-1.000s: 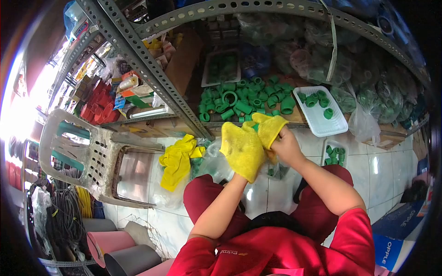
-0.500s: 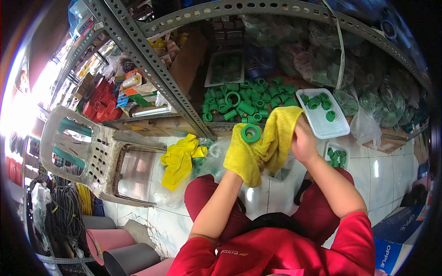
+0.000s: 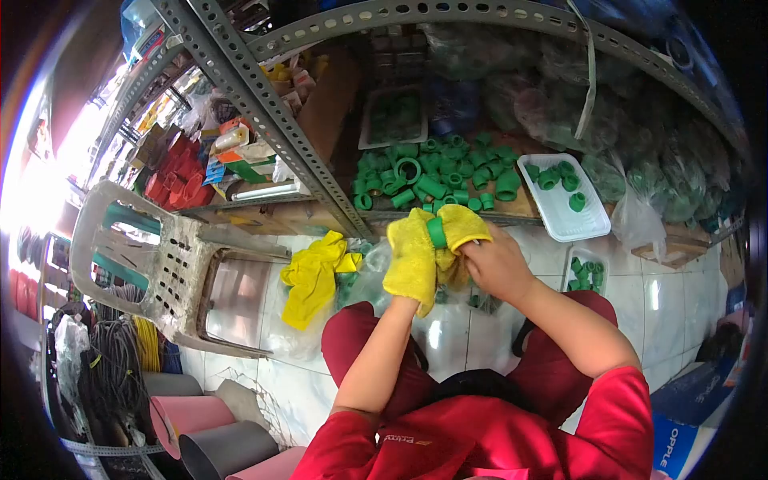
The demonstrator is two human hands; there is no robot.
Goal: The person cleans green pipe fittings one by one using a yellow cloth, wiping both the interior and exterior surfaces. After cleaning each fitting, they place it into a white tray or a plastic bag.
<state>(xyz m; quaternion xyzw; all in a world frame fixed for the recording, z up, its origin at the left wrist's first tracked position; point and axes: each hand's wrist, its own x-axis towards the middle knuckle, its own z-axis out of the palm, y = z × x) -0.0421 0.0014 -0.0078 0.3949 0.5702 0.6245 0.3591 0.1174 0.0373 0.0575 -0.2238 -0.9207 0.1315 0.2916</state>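
Note:
A green plastic pipe fitting (image 3: 436, 232) sits upright between folds of a yellow cloth (image 3: 409, 260), in front of the shelf edge. My left hand (image 3: 406, 303) is wrapped in this cloth, with only the wrist side bare, and grips the fitting through it. On the other side, my right hand (image 3: 500, 264) is closed on the cloth's right part, pressing it against the fitting. The fingers of my left hand are hidden under the fabric. Loose green pipe fittings (image 3: 416, 170) lie heaped on the shelf just beyond both hands.
A white tray (image 3: 594, 222) with several green fittings rests at the shelf's right edge; a smaller tray (image 3: 570, 280) stands on the floor below. Left are a yellow cloth bundle (image 3: 308, 284), a worn plastic chair (image 3: 172, 276) and a metal shelf post (image 3: 276, 120).
My right hand has moved left and down, bringing its part of the cloth against the fitting. The fitting has turned, so its open end no longer faces me.

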